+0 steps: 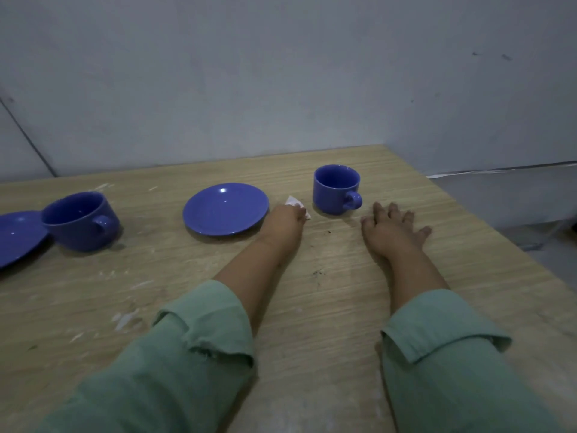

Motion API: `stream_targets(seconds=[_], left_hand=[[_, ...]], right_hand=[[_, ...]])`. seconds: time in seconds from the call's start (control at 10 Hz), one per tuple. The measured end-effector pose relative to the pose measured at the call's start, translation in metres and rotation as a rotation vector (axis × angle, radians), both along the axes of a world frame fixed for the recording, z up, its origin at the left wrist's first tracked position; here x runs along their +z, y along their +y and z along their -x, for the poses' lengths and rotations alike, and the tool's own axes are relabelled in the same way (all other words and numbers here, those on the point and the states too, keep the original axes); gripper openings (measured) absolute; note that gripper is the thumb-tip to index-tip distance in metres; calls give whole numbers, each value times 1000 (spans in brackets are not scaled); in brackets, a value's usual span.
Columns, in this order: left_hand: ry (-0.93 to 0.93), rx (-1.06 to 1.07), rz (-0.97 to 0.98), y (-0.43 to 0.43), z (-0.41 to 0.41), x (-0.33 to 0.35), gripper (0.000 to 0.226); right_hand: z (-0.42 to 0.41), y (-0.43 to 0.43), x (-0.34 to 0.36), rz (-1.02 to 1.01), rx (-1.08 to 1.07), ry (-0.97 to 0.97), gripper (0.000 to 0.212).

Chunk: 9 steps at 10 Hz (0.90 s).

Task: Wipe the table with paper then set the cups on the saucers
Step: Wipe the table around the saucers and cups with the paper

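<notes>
I saw the left hand (285,215) bunched around white paper (295,204) on the table (343,307); the right hand (394,228) lay spread flat beside the cup (335,189). I could read no writing.

Left saucer (17,237) cut off; paper (295,204) mostly hidden.

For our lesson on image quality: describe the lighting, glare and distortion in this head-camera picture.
Head view: dim, bluish light; small glare spots on the round blue saucer; soft shadow under the blue ceramic cup; wide-angle bending tilts the pale wooden table edge; the white paper under the left hand looks slightly blurred.
</notes>
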<state>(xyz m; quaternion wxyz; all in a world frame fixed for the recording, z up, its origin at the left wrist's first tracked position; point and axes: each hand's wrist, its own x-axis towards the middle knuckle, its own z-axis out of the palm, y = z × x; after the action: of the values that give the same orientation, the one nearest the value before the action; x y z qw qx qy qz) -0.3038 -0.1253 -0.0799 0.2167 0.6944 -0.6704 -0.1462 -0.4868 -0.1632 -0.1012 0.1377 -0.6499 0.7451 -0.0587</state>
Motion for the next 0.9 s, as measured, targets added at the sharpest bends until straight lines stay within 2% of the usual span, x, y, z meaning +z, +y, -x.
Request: stream_targets(seconds=[0.1, 0.2, 0.5, 0.6, 0.7, 0.8, 0.9], left_hand=[[-132, -65, -54, 16, 0, -1, 38], [-150, -120, -104, 27, 3, -5, 46], [8, 81, 40, 0, 7, -10, 27], [28, 161, -56, -25, 8, -7, 24], [162, 233, -92, -46, 9, -3, 25], [338, 262, -66, -53, 9, -4, 31], [261, 139, -62, -45, 3, -3, 30]], right_hand=[[0, 0, 0, 4, 0, -1, 58], [0, -1, 0, 10, 0, -2, 58], [0, 0, -1, 34, -4, -9, 59], [1, 0, -1, 36, -6, -9, 59], [1, -1, -2, 39, -8, -9, 58], [1, -2, -3, 40, -10, -7, 58], [0, -2, -3, 41, -13, -12, 58]])
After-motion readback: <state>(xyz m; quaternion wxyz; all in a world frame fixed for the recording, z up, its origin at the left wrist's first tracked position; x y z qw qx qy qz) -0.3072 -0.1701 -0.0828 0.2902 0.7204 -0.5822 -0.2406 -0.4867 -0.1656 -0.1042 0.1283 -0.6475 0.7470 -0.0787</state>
